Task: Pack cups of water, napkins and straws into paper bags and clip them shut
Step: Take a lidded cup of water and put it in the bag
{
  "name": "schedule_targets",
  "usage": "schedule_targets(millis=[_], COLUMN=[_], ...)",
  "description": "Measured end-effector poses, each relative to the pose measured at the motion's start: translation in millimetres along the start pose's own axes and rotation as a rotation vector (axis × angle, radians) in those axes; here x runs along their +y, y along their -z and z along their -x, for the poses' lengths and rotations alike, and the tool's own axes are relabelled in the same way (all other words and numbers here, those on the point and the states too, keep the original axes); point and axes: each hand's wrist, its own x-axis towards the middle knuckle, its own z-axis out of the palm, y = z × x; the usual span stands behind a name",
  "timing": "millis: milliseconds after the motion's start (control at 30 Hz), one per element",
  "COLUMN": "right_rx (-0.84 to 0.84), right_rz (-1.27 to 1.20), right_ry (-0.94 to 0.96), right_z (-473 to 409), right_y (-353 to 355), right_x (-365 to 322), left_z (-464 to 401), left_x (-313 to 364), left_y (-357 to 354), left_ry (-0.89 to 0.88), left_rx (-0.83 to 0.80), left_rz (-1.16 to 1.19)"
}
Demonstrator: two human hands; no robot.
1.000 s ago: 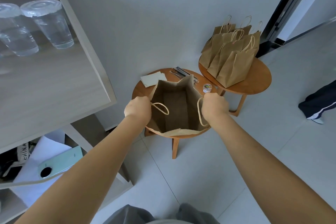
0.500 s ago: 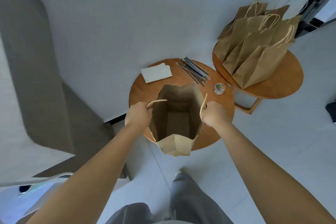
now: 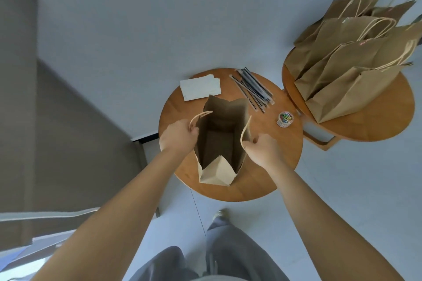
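Note:
An empty brown paper bag (image 3: pixel 219 139) stands open on the near round wooden table (image 3: pixel 269 180). My left hand (image 3: pixel 178 136) grips the bag's left rim by its cord handle. My right hand (image 3: pixel 263 149) holds the right rim beside the other handle. A stack of white napkins (image 3: pixel 200 88) lies behind the bag on the left. Black wrapped straws (image 3: pixel 252 88) lie behind it on the right. A small clear tub of coloured paper clips (image 3: pixel 284 119) sits to the right of the bag. No cups are in view.
A second round table (image 3: pixel 374 125) at the right carries several brown paper bags (image 3: pixel 349 61) with cord handles. A grey shelf unit (image 3: pixel 57 121) stands at the left. My grey trouser legs (image 3: pixel 205 255) and the pale tiled floor fill the foreground.
The view has swung down and right, so the shelf with the cups has left the frame. The bag now stands lower on the table, both hands still on its rims.

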Motion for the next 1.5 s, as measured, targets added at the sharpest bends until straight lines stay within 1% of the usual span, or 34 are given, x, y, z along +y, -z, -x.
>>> schedule_targets(millis=[133,267,367,467,500,567,633,767,833,867,1067,1300,1400,1500], right_rx=[0.09,0.205,0.296,0.339,0.366,0.453,0.518,0.487,0.494,0.486,0.318,0.156,0.102,0.079], right_rz=[-0.049,-0.01,0.028,-0.034,-0.068,-0.097,-0.134,-0.214,-0.249,-0.256,-0.128,-0.079,-0.08,-0.066], right_ry=[0.069,0.201,0.352,0.5,0.555,0.686,0.79,0.918,0.98,1.0,1.054,1.141,1.184,1.233], right_z=[10,43,82,126,141,171,201,255,276,285,311,309,302,295], right_y=[14,27,28,24,22,19,19,13,7,2,-43,-98,-110,-118], right_x=[-14,-39,-69,-108,-122,-155,-195,-271,-299,-312,-371,-436,-460,-483], left_z=[6,27,56,97,113,143,171,206,214,215,198,148,130,111], left_x=[5,9,10,2,-3,-20,-42,-91,-117,-131,-209,-275,-298,-315], left_y=[7,31,65,113,131,170,209,271,294,304,331,346,354,363], left_ry=[-0.03,-0.104,-0.166,-0.242,-0.288,-0.383,-0.407,-0.384,-0.343,-0.309,-0.065,0.215,0.29,0.347], left_rx=[-0.024,0.039,0.064,0.067,0.107,0.251,0.361,0.413,0.445,0.472,0.598,0.656,0.691,0.707], left_rz=[0.018,0.022,0.135,0.282,0.315,0.398,0.529,0.709,0.774,0.761,0.475,0.399,0.419,0.546])
